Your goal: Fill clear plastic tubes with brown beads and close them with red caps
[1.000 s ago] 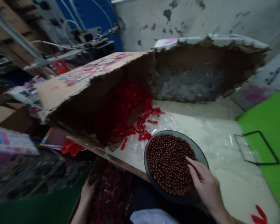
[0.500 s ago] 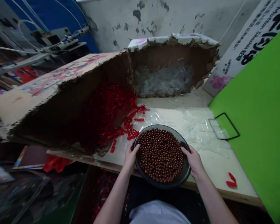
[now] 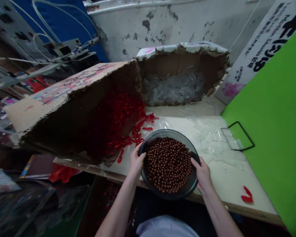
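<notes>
Between my hands is a dark round bowl (image 3: 169, 132) filled with many small, shiny brown beads (image 3: 168, 164). My left hand (image 3: 137, 161) grips its left rim, thumb over the edge and fingers outside. On the opposite side my right hand (image 3: 202, 172) clasps the rim the same way, its fingers partly hidden under the bowl. The bowl is held over the front edge of a pale tabletop (image 3: 227, 177). Small red plastic pieces (image 3: 123, 113) spill from a box just beyond my left hand.
An open cardboard box (image 3: 71, 95) holds the red pieces. Behind it, a torn box (image 3: 160, 61) contains clear plastic pieces (image 3: 177, 87). More clear pieces lie on the tabletop beside a black wire frame (image 3: 253, 144). A green panel (image 3: 276, 131) borders the right; machinery (image 3: 61, 49) stands left.
The bowl has shifted slightly left and tilts a little differently, with both hands keeping hold of its rim. The camera view has moved slightly, so the surroundings appear lower.
</notes>
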Tool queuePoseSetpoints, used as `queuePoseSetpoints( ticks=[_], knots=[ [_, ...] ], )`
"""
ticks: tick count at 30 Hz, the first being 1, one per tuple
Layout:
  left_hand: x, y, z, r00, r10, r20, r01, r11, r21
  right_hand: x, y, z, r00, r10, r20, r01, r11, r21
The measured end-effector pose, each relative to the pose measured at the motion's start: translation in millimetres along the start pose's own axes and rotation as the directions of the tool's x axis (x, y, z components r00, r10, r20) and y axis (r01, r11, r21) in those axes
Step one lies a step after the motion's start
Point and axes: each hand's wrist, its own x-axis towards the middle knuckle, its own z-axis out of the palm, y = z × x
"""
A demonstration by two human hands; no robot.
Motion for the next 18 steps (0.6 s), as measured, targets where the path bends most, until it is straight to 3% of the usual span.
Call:
queuePoseSetpoints(
  ticks=[12,18],
  knots=[
    [-7,18,0.2,0.999,0.019,0.028,-0.020,1.000,0.020,-9,-4,3,0.999,0.019,-0.034,-0.018,1.000,0.026],
    [-3,-7,-3.5,0.992,-0.123,0.026,0.124,0.992,-0.029,-19,-5,-8,0.996,0.054,-0.069,-0.060,0.994,-0.093]
  ],
)
